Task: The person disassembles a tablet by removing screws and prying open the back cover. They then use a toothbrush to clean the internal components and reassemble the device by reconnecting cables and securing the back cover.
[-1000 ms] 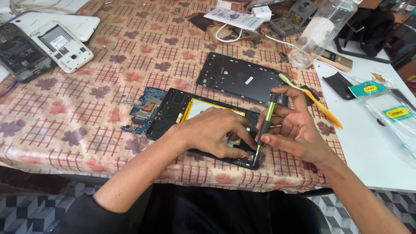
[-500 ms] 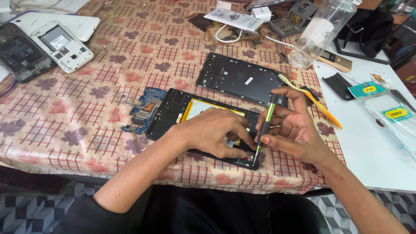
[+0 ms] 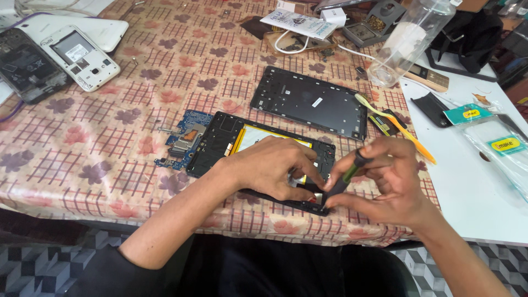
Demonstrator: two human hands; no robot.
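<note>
Change: compared with a second ago, the green-and-black screwdriver [image 3: 348, 176] lies lower and more slanted, where before it stood nearly upright; its tip now sits at the near right corner of the opened black tablet frame [image 3: 220, 144].
Meaning: judged from this, the work has settled on a screw at that corner; the screw itself is too small to see.
Right hand [image 3: 385, 181]: fingers closed around the screwdriver shaft, pinching it near the tip.
Left hand [image 3: 275, 168]: fingers curled, pressing down on the frame beside the tool tip, holding nothing.
Tablet: flat on the red floral checked tablecloth [image 3: 110, 137], its near edge close to the table's front edge.
Left of it: a small blue circuit board [image 3: 181, 142], just beside the frame.
Behind it: a separate black back panel [image 3: 308, 102], close by.
Right: a yellow toothbrush [image 3: 396, 126] near the right hand; a white tabletop [image 3: 467, 187] beyond.
Open room: bare cloth to the left, well apart from the two opened phones [image 3: 55, 58] at far left.
</note>
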